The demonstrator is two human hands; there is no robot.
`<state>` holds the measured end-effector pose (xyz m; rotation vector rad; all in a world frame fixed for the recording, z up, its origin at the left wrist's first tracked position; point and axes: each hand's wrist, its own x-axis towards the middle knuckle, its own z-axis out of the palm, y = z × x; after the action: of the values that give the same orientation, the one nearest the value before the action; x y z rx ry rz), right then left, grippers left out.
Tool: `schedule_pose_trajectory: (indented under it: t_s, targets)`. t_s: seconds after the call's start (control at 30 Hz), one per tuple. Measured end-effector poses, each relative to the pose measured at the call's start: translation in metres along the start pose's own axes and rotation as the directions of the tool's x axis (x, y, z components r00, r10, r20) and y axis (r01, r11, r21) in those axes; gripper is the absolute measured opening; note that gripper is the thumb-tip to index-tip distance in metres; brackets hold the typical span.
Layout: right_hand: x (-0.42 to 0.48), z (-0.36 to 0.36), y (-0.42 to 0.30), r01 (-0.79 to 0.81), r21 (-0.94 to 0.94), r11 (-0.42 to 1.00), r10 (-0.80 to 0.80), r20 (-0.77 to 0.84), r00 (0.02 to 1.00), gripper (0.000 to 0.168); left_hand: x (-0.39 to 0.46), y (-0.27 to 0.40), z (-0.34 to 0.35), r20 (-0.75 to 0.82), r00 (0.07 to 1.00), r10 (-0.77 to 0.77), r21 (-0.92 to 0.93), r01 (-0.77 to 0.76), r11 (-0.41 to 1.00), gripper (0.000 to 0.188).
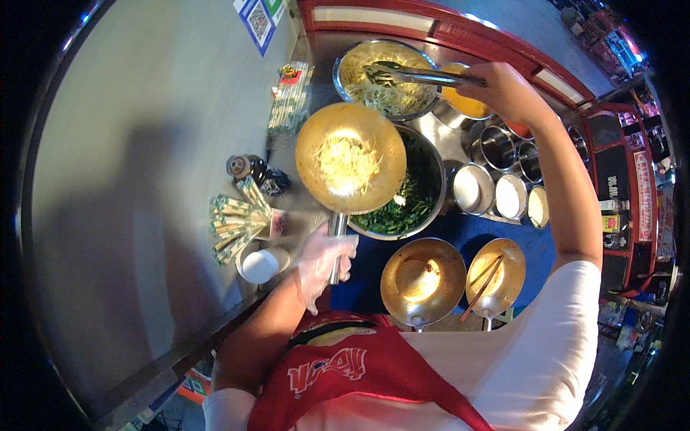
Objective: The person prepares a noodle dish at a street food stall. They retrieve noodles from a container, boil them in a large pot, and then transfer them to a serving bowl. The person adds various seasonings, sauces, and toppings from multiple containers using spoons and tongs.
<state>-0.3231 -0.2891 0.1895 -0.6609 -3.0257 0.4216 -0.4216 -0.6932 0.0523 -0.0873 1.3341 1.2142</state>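
My left hand (323, 264), in a clear plastic glove, grips the metal handle of a wok (310, 161) with pale shreds or sprouts (347, 161) inside. The wok partly covers a large pot of chopped leafy greens (404, 215). Farther off, my right hand (504, 91) holds metal tongs (431, 77), their heads over a steel bowl (338, 75) of pale noodle-like strands. Behind the tongs sits a round container of orange-yellow liquid or food (466, 105). Whether the tongs grip anything cannot be told.
Two more woks (423, 310) (517, 253) lie nearer me, chopsticks (488, 288) across the right one. Steel containers (471, 188) stand at right. A dark sauce bottle (259, 172), wrapped chopsticks (237, 215) and a white cup (260, 268) stand beside the left wall panel (215, 81).
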Motion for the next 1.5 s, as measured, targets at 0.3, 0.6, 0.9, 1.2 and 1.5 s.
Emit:
schedule_pose_trajectory:
  t_s: [0.3,0.6,0.9,1.2,1.5]
  targets:
    - [0.131,0.094,0.01,0.084,-0.46,0.884,0.055,0.281,0.958,0.029,-0.037,-0.011,-0.003,0.021,0.996,-0.092,0.159,0.088,0.983,0.064]
    - [0.135,0.047,0.033,0.119,-0.554,0.824,-0.033,0.163,0.986,0.026,-0.042,-0.015,-0.005,0.001,0.996,-0.094,0.122,0.093,0.988,0.049]
    - [0.124,0.081,0.014,0.111,-0.541,0.834,0.065,0.295,0.953,0.031,-0.047,-0.018,-0.006,0.003,0.997,-0.077,0.137,0.076,0.988,0.039]
    - [0.099,0.041,0.024,0.028,-0.473,0.881,0.006,0.071,0.997,0.027,-0.054,-0.027,-0.008,-0.012,1.0,-0.019,0.045,0.02,0.999,0.04]
    - [0.084,0.027,0.036,0.061,-0.424,0.904,-0.079,-0.024,0.997,0.032,-0.058,-0.035,-0.015,0.017,1.0,0.022,0.02,-0.022,1.0,0.039]
